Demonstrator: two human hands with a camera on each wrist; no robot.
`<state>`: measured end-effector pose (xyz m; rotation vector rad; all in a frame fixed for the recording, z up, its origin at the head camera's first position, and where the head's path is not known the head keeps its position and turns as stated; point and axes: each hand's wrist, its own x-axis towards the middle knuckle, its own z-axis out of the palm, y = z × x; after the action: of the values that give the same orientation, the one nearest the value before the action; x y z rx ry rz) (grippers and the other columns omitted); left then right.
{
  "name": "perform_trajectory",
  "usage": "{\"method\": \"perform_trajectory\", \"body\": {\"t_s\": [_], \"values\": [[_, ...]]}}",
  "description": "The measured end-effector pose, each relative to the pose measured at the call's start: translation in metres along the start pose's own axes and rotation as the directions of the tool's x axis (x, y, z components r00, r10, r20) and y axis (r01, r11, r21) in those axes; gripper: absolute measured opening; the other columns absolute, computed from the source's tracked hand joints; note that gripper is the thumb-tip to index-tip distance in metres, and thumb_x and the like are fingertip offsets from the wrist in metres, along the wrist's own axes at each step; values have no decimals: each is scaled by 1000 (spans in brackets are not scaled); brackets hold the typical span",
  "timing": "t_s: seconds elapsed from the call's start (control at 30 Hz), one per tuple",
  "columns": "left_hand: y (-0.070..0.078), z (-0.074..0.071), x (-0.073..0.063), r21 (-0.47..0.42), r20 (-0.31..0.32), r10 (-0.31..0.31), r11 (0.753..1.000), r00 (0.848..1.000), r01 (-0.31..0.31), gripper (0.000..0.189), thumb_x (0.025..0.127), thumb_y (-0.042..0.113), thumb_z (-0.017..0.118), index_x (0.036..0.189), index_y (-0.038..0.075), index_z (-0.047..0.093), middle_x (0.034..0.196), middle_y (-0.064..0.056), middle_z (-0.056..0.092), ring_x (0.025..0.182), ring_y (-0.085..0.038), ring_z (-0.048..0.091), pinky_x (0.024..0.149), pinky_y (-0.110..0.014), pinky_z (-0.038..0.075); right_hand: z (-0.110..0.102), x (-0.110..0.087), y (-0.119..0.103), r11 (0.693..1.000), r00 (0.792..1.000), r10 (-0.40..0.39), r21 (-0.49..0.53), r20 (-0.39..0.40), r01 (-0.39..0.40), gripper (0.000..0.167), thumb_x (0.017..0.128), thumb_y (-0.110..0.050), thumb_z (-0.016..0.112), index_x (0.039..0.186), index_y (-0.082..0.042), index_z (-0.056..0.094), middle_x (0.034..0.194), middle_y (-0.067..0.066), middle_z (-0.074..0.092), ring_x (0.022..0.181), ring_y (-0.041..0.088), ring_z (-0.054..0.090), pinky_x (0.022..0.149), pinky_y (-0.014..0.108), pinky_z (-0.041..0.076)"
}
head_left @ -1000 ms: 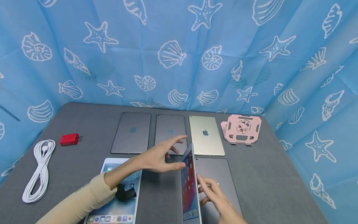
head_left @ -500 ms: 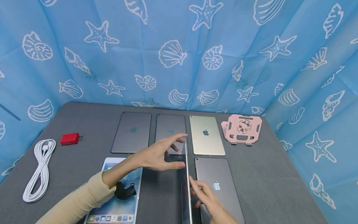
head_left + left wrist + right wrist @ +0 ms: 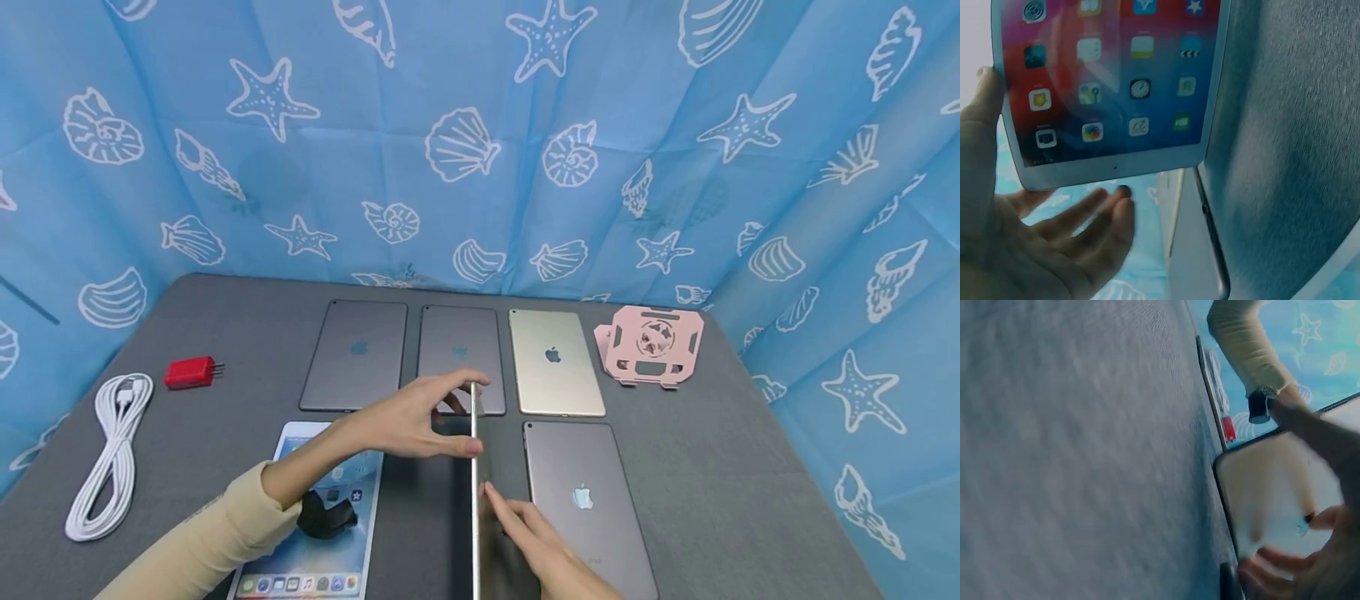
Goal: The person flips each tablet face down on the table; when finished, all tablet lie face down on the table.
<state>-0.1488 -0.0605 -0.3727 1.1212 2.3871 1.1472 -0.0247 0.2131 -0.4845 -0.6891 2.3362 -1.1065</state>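
Note:
My left hand (image 3: 411, 419) holds the far upper corner of a white-framed tablet (image 3: 1116, 94), which stands nearly edge-on to the head camera. Its lit screen, with rows of app icons, faces left. In the left wrist view the thumb lies along one long edge and the fingers reach past the short edge. My right hand (image 3: 543, 554) is on the back side, its foremost finger extended to the tablet. The right wrist view shows the pale back (image 3: 1254, 481) mirroring fingers. Under my left forearm lies another tablet (image 3: 300, 575), screen up and lit.
Two grey tablets (image 3: 356, 358) (image 3: 459, 333) and a gold one (image 3: 555, 375) lie face down in a back row. Another grey tablet (image 3: 592, 533) lies at front right. A pink stand (image 3: 652, 343), a red charger (image 3: 190, 372) and a white cable (image 3: 112, 458) are around them.
The held tablet has turned and shifted left, hiding its screen from the head view and showing its back edge-on. My right hand has followed leftward, uncovering the grey tablet's logo.

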Motion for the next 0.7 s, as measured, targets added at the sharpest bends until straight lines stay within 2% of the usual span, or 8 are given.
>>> {"method": "perform_trajectory", "body": {"t_s": [0.13, 0.2, 0.33, 0.5, 0.7], "values": [[-1, -4, -2, 1, 34, -23, 1000, 999, 23, 77, 91, 39, 78, 153, 14, 41, 141, -16, 59, 112, -25, 67, 83, -29, 58, -3, -3, -12, 993, 1000, 19, -113, 6, -18, 130, 72, -60, 87, 165, -36, -1, 153, 7, 39, 134, 31, 42, 92, 42, 52], [-2, -6, -3, -7, 41, -35, 999, 999, 35, 76, 90, 39, 79, 152, 13, 43, 132, -14, 64, 108, -22, 67, 83, -27, 57, -6, -5, -22, 990, 1000, 8, -139, 2, -7, 126, 75, -59, 85, 165, -35, 1, 153, 7, 41, 134, 32, 42, 93, 40, 52], [-6, -11, -6, -30, 56, -40, 999, 998, 42, 74, 87, 37, 82, 146, 9, 48, 119, -10, 71, 104, -19, 68, 82, -25, 56, -12, -9, -46, 987, 998, 51, -151, 22, -47, 118, 79, -61, 81, 165, -39, 4, 154, 7, 41, 135, 31, 41, 93, 40, 53], [-12, -19, -11, -31, 77, -24, 999, 997, 26, 76, 83, 40, 85, 143, 5, 52, 119, -12, 72, 106, -24, 72, 86, -27, 58, -16, -11, -66, 980, 994, 103, -172, 39, -95, 111, 81, -63, 78, 164, -40, 7, 155, 6, 39, 133, 27, 39, 93, 45, 52], [-24, -25, -15, -90, 131, -16, 996, 991, 28, 96, 74, 56, 83, 144, -2, 51, 125, -13, 73, 113, -28, 73, 92, -27, 58, -15, -10, -63, 982, 998, 55, -180, 31, -48, 108, 83, -57, 80, 165, -38, 11, 148, 7, 39, 129, 23, 37, 93, 42, 49]]}}
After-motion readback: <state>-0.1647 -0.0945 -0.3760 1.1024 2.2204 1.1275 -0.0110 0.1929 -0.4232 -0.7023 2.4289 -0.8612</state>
